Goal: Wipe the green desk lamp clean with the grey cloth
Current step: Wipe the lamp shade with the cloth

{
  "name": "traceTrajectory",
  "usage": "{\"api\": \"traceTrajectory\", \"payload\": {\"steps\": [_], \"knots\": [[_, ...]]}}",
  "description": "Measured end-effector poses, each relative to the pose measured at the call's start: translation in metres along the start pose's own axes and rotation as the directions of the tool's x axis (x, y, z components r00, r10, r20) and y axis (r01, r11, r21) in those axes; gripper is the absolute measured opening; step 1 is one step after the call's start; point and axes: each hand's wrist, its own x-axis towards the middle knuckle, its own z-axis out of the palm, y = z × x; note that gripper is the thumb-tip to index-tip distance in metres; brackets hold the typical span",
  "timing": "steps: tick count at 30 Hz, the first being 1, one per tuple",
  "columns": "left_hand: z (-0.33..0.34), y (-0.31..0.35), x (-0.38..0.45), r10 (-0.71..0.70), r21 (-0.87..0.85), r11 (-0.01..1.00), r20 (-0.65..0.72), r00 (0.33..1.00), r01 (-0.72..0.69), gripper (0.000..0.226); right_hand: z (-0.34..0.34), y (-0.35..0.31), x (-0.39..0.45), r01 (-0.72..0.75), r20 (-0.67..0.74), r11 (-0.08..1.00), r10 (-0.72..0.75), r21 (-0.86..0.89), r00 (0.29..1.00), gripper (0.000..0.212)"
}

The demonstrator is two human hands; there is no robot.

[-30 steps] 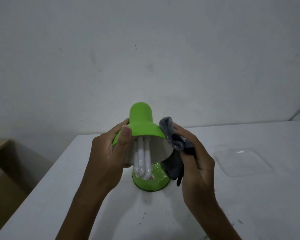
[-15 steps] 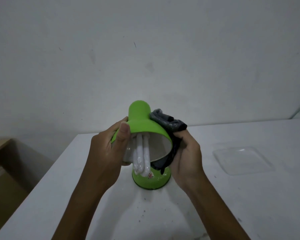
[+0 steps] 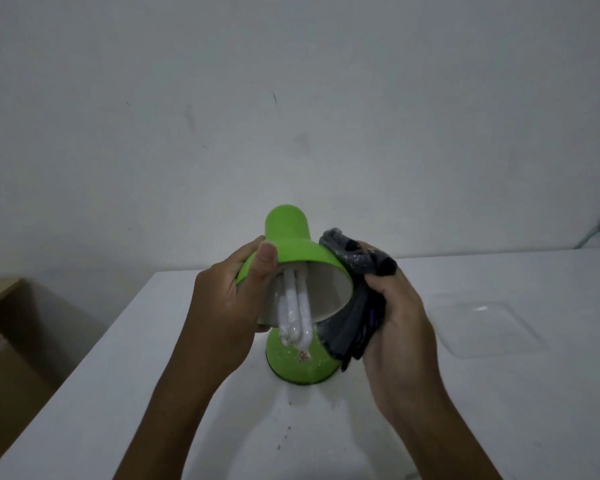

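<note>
Two hands, glossy green lamp [image 3: 288,233], crumpled grey cloth [image 3: 354,317], white table [image 3: 499,410]

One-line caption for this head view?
Left hand steadies the green desk lamp shade while right hand presses grey cloth against its side.

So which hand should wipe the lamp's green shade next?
The right hand. It already grips the grey cloth, bunched against the right side of the green shade. The left hand is busy steadying the shade's other side, thumb on the rim, so it should probably keep holding.
</note>
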Motion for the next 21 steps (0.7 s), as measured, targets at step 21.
{"api": "traceTrajectory", "payload": {"steps": [21], "knots": [[-0.014, 0.071, 0.023, 0.125, -0.427, 0.896, -0.023, 0.992, -0.123, 0.029, 0.105, -0.073, 0.032, 0.411, 0.582, 0.800, -0.096, -0.438, 0.808, 0.040]]}}
